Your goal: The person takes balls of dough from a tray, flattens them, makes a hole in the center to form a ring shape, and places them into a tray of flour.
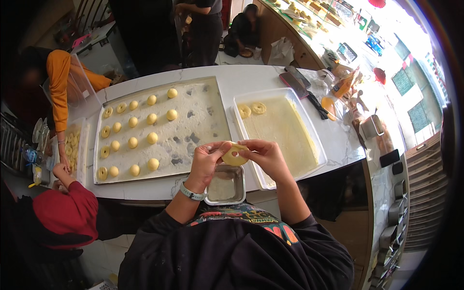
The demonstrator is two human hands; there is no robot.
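Note:
A pale yellow ring of dough (pixel 234 157) with a small hole is held up between my two hands. My left hand (pixel 211 159) pinches its left edge, and my right hand (pixel 263 155) grips the right edge with thumb and fingers. Just below the ring stands a small metal pan (pixel 225 186) dusted inside with flour. To the left lies a large floured tray (pixel 188 145) bearing rows of dough balls (pixel 152 119) and a column of dough rings (pixel 105 152). On the right, a white plastic bin (pixel 285 140) holds two dough rings (pixel 251 109) in its far left corner.
Phones (pixel 295 82) and a black-handled tool (pixel 317 105) lie beyond the bin. A metal container (pixel 371 127) and bags crowd the right. At left, a person in an orange sleeve (pixel 60 96) and one in red (pixel 65 212) reach toward a tub of dough rings (pixel 73 145).

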